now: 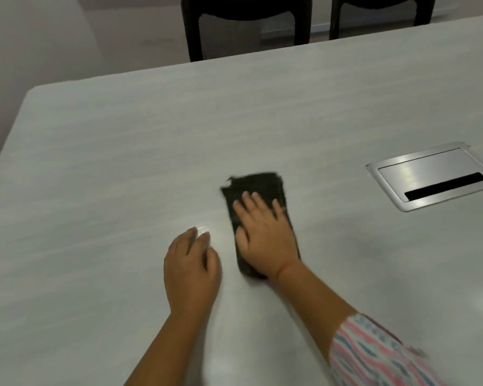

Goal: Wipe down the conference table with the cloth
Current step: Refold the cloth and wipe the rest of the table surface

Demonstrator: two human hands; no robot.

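The dark, floppy cloth (pixel 255 185) lies folded in a long rectangle on the smooth, pale tabletop (pixel 123 149), far from its round left corner. The right hand (pixel 265 235) presses flat on it, fingers spread wide. The left hand (pixel 191 271) rests just beside it, fingers loose, holding nothing. A shiny metal flap (pixel 430 174) sits toward the right edge.

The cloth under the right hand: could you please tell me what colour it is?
The cloth is black, plain as far as the blurred head view shows.
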